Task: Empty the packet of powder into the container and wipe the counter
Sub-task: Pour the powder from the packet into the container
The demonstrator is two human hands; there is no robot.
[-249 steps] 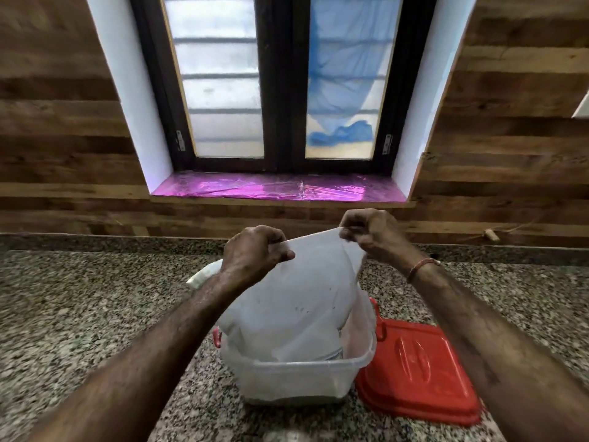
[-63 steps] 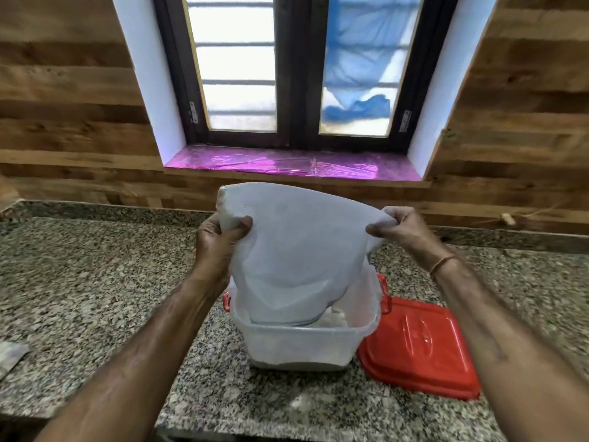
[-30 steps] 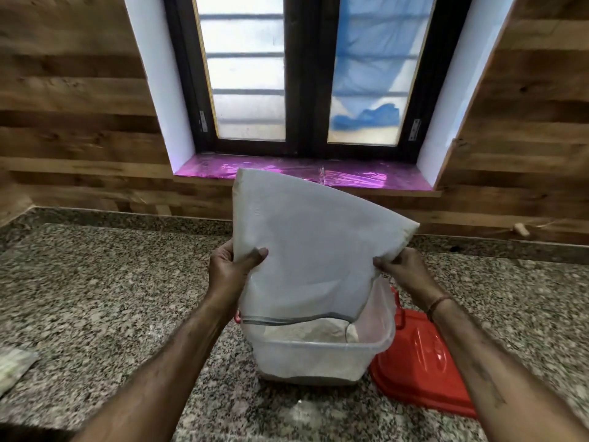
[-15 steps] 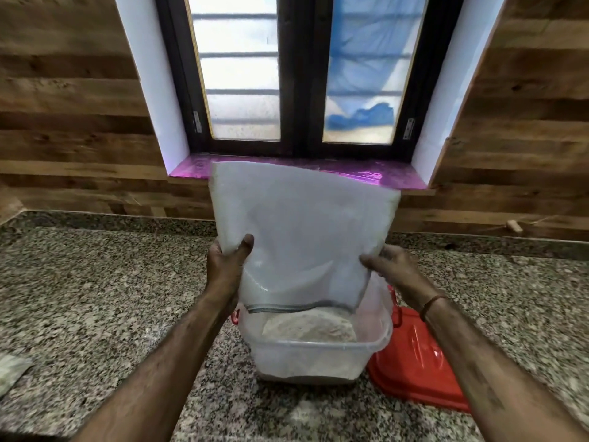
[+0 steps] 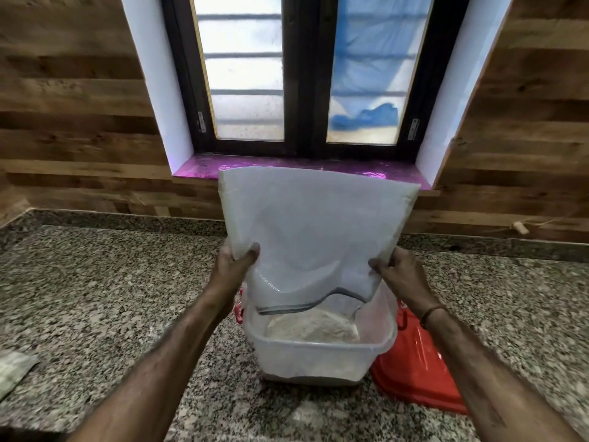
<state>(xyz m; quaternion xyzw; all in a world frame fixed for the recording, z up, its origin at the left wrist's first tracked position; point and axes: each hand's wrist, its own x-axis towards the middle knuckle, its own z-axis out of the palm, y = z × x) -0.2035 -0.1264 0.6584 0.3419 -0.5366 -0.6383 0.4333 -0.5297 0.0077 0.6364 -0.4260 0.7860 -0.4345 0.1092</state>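
I hold a white plastic packet upside down, its open mouth hanging just inside a clear plastic container on the granite counter. My left hand grips the packet's left edge and my right hand grips its right edge, both near the mouth. A heap of pale powder lies in the container. The packet looks flat and nearly slack.
A red lid lies on the counter right of the container, partly under it. A grey-green cloth or wrapper lies at the counter's left edge. A little powder dusts the counter in front of the container. A pink-lined windowsill runs behind.
The packet has been turned from upright over the container to upside down and lifted. Powder has dropped into the container and the heap is now visible. Both hands slid toward the mouth end.
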